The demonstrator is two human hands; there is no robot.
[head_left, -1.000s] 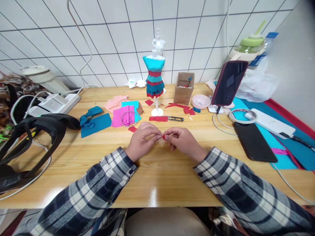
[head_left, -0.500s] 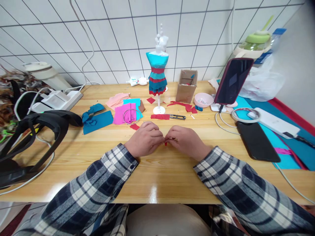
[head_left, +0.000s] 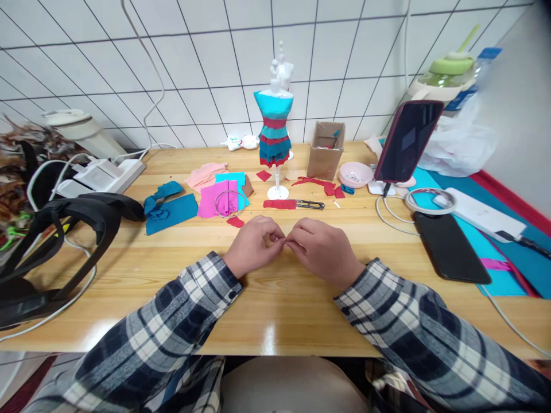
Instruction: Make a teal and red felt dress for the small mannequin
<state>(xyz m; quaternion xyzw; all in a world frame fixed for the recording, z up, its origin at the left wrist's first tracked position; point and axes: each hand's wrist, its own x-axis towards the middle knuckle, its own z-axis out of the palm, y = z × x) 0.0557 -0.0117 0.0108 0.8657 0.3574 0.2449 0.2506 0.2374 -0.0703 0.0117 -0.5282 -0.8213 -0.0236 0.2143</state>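
Note:
My left hand (head_left: 253,245) and my right hand (head_left: 323,250) meet fingertip to fingertip above the table, thumbs and index fingers pinched. Between them is a small red cloth piece, seen a moment ago and now hidden by the fingers. Just beyond lies a red fabric strip (head_left: 279,204) with black thread snips (head_left: 310,205) touching its right end. A red scrap (head_left: 235,221) sits past my left hand. Farther back stands a small white dress form (head_left: 278,191) wearing a tiered dress (head_left: 275,129) in turquoise, red and teal.
Left of centre lie magenta cloth (head_left: 219,199) with a metal ring and teal cloth (head_left: 176,215). A cardboard box (head_left: 326,160) and a pink bowl (head_left: 356,174) stand behind. On the right are a propped phone (head_left: 408,140) and a flat phone (head_left: 451,248); a black headset (head_left: 99,215) is at left.
The red bit that showed below my fingertips is out of sight. My left fingers have curled into a rounder pinch, the wrist turned slightly; my right hand has shifted a little left.

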